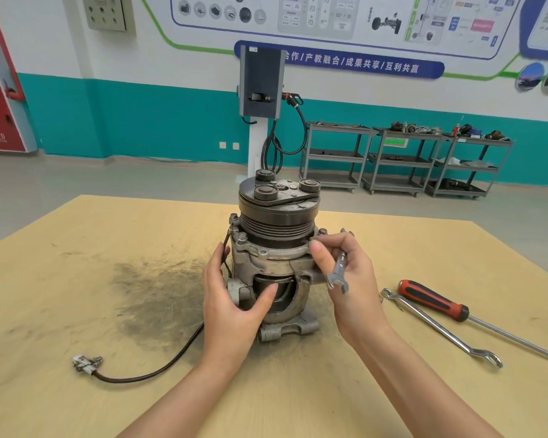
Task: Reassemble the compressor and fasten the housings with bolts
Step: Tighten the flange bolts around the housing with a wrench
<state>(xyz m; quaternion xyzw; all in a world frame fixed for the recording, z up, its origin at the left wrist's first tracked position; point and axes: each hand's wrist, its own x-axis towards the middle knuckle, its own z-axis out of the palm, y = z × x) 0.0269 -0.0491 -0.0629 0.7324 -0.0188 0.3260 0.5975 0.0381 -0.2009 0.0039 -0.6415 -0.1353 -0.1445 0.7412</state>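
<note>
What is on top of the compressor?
The compressor carries a black grooved pulley with a clutch plate and three round dampers. Anything beneath that plate is covered.

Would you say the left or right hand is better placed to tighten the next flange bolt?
Right, probably. The right hand already holds the spanner, fingertips at the flange; the left hand grips the compressor body.
</note>
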